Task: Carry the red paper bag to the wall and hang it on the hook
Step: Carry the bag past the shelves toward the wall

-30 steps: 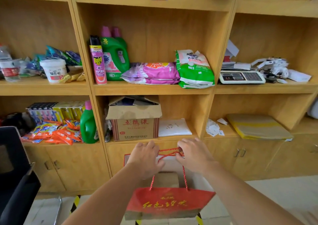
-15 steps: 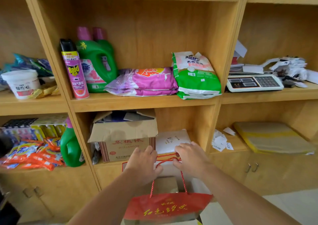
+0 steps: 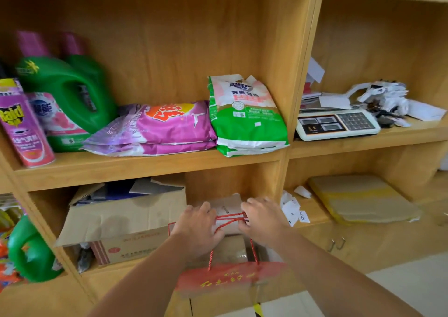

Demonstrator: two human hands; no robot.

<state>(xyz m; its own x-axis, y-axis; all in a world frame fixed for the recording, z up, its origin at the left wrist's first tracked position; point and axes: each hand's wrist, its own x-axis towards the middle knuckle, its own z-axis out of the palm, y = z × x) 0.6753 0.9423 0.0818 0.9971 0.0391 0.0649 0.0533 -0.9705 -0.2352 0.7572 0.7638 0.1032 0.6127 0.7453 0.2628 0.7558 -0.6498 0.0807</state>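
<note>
The red paper bag (image 3: 228, 278) with gold lettering hangs low in the middle of the head view, in front of a wooden shelf unit. Its red cord handles (image 3: 230, 218) stretch between my two hands. My left hand (image 3: 197, 228) grips the cords on the left. My right hand (image 3: 263, 219) grips them on the right. Both hands are level with the lower shelf, close to its front edge. No hook shows in this view.
An open cardboard box (image 3: 121, 222) sits on the lower shelf just left of my hands. Above are green detergent jugs (image 3: 65, 94), a spray can (image 3: 24, 127), purple and green bags (image 3: 244, 115). A white scale (image 3: 337, 124) stands at the right.
The view has closed in on the shelf and shifted left. My hands, still holding the bag's cords, have come nearer to the lower shelf, and the bag has stayed hanging beneath them.
</note>
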